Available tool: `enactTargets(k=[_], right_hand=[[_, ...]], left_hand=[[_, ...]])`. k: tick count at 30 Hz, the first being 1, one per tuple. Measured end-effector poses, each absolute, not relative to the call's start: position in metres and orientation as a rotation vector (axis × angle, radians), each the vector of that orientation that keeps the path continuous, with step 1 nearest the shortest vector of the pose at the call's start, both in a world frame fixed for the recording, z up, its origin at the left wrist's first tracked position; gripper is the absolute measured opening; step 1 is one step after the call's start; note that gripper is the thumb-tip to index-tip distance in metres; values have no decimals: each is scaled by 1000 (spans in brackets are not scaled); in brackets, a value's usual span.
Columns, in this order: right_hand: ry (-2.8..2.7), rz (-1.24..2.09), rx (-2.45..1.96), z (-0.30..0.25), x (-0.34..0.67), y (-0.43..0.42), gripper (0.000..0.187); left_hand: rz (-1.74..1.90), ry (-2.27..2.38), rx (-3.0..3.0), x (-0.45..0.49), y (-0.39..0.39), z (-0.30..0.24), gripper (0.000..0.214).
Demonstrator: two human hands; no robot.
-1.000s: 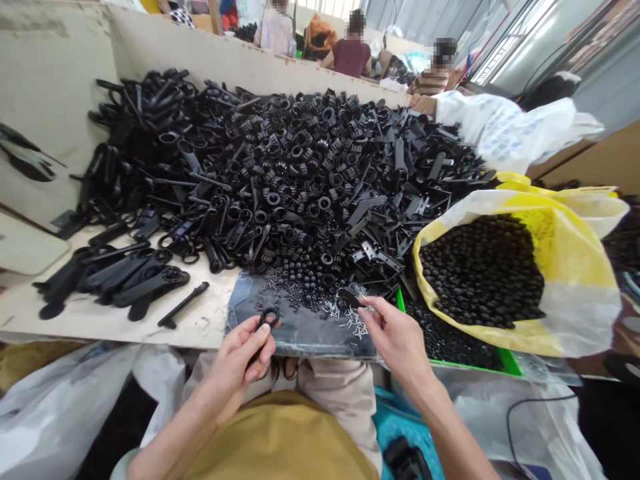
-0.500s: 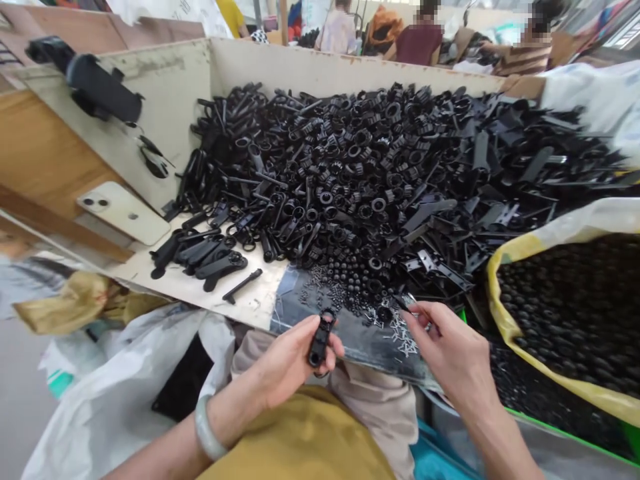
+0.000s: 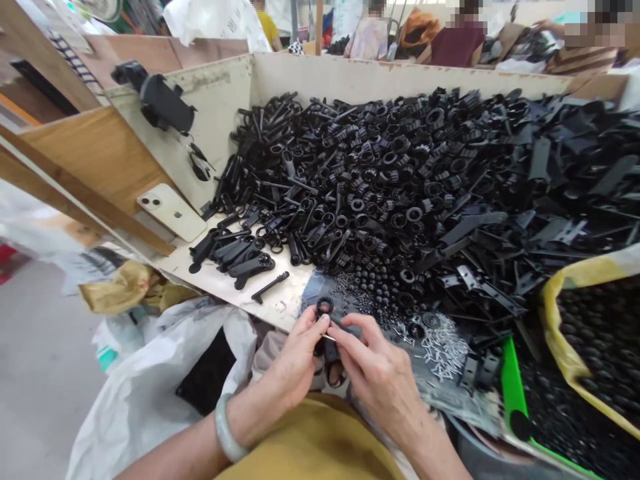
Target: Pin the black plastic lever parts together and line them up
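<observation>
My left hand (image 3: pixel 293 360) is closed around a black plastic part with a ring end (image 3: pixel 324 308), held upright at the near edge of the bench. My right hand (image 3: pixel 373 363) meets it from the right, pinching a thin metal pin (image 3: pixel 329 337) against the part. A scatter of small silver pins (image 3: pixel 443 347) lies on the dark sheet just right of my hands. Behind them rises a big heap of black plastic rings and levers (image 3: pixel 400 173). A pale bangle is on my left wrist.
A row of assembled black pieces (image 3: pixel 235 253) lies on the bench at left, near a phone (image 3: pixel 173 211). A yellow bag of black beads (image 3: pixel 595 320) and a green tray (image 3: pixel 513 393) stand at right. White bags (image 3: pixel 150 393) hang below. Other people sit beyond the far wall.
My right hand has left the pin scatter and come to the part in my left hand, bringing a pin. The view has swung left.
</observation>
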State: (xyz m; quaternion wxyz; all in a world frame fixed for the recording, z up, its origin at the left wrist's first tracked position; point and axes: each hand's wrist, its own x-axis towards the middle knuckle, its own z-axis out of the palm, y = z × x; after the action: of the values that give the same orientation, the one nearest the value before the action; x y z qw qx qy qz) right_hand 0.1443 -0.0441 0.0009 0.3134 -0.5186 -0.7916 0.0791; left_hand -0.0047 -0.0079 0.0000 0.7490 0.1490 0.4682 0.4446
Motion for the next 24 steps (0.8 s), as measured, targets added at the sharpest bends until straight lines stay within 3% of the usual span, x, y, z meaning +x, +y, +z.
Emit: enactTargets(k=[4, 8, 17, 24], right_hand=[[-2047, 230, -1369, -3, 141, -53, 35], [-1976, 40, -1243, -16, 139, -54, 37], [-1876, 55, -1193, -13, 139, -55, 49], [-1882, 84, -1290, -15, 131, -57, 39]], left_hand=[[1042, 940, 377, -2, -5, 5, 26], [1024, 884, 404, 1, -5, 7, 27], [957, 869, 534, 6, -12, 12, 29], [919, 895, 495, 7, -15, 7, 41]])
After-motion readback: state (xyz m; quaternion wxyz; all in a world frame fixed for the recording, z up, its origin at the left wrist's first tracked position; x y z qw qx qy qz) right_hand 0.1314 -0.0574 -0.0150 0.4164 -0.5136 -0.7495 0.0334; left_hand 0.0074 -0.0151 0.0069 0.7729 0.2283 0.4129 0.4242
